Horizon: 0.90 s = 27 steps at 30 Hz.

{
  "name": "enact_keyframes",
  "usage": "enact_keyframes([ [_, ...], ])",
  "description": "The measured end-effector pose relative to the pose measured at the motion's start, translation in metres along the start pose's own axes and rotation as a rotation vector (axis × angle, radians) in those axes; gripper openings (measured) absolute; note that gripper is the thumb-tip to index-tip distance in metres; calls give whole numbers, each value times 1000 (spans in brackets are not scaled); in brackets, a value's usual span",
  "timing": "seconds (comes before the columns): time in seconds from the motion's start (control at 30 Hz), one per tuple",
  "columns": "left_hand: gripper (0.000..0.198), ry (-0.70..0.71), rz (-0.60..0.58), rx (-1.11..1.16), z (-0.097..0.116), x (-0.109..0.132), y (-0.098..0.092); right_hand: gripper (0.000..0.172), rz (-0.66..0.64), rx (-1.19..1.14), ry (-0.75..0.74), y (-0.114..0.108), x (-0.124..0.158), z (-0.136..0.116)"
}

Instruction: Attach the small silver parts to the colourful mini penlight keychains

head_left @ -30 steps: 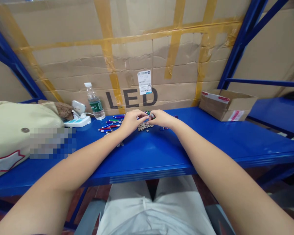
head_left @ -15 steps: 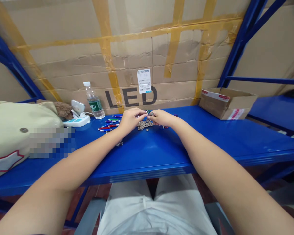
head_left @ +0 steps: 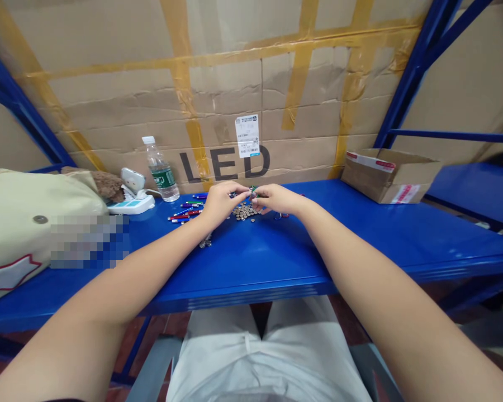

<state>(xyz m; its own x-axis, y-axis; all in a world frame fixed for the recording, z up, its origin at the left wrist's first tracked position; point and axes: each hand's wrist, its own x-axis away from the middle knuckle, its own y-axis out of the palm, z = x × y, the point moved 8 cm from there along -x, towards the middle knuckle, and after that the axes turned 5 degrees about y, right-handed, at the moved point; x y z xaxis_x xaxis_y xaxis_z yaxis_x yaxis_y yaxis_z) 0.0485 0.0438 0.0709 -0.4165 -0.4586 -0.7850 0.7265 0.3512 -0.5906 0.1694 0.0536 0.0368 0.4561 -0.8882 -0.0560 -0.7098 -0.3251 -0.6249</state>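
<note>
My left hand and my right hand meet fingertip to fingertip over a small heap of round metal pieces on the blue shelf. Both hands are closed in a pinch around a small object between them; it is too small to name. To the left of my left hand lie several small coloured pen-like sticks. A few more small metal bits sit beside my left wrist.
A water bottle and a white-and-teal device stand at the back left, beside a beige bag. An open cardboard box sits at the right. A taped cardboard wall marked LED closes the back.
Both hands stay together over the heap, with only slight finger shifts. The view has drifted a little, so everything sits slightly higher in the frame.
</note>
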Motion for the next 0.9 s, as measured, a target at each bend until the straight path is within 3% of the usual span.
enact_keyframes([
  [0.33, 15, 185, -79, -88, 10, -1, 7, 7, 28, -27, -87, -1, -6, -3],
  [0.43, 14, 170, -88, -145, 10, -3, 6, 7, 68, -68, -47, -4, -11, 8],
  [0.53, 15, 68, -118, -114, 5, -5, 3, 11, 147, 19, -54, -12, -14, 13],
  [0.63, 14, -19, -313, -27, 0, -1, 14, 11, 194, 122, -110, -21, -15, 12],
  [0.77, 22, 81, -625, 53, 7, 13, 37, 16, 258, 178, -151, -34, -15, 13],
  [0.9, 17, 172, -739, 69, 11, 21, 54, 20, 236, 191, -150, -34, -15, 15],
])
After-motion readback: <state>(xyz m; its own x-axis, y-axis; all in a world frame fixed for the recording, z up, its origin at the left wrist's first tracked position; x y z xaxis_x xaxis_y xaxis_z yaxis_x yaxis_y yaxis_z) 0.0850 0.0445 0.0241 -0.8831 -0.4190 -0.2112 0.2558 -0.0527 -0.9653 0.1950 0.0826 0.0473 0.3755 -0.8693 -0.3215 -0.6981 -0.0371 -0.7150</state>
